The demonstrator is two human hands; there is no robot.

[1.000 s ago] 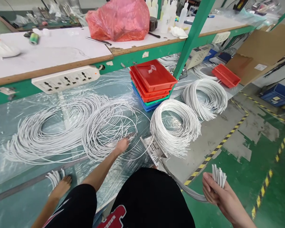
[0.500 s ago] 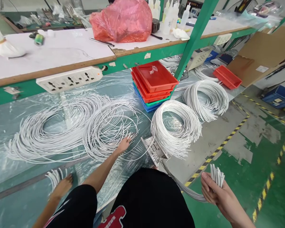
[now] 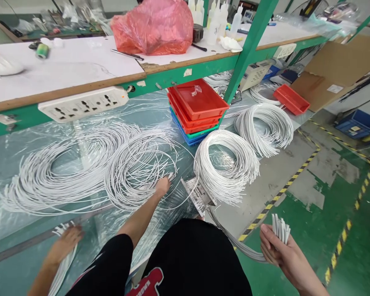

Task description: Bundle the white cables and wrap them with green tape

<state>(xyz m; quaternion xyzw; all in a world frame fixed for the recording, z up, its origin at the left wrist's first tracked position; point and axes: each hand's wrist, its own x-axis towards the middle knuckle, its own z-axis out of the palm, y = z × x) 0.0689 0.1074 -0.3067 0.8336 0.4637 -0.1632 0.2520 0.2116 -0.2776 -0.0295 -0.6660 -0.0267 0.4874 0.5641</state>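
My right hand (image 3: 276, 244) is closed around the end of a white cable bundle (image 3: 280, 229), held out over the floor at the lower right. The grey-looking bundle hangs in a curve back to the bench edge. Only a sliver of skin, seemingly my left hand (image 3: 201, 217), shows past my black shirt; its fingers are hidden. It lies by the bundle, just below a metal block (image 3: 200, 196) at the bench edge. Beside the block lies a coil of white cables (image 3: 202, 160). At left, a co-worker's hand (image 3: 163, 186) touches cable ends; another hand (image 3: 68, 238) grips a bundle.
Loose white cable coils (image 3: 40, 176) cover the left bench. Stacked red, green and blue trays (image 3: 203, 100) stand by the green post (image 3: 248, 53). Another coil (image 3: 245, 123) lies farther right. A power strip (image 3: 83, 105) runs under the shelf. Yellow-black tape (image 3: 283, 191) marks the floor.
The view has shifted slightly. The co-worker's far-left hand has moved left with its bundle, and their other hand has curled at the cable ends. My right hand keeps its hold.
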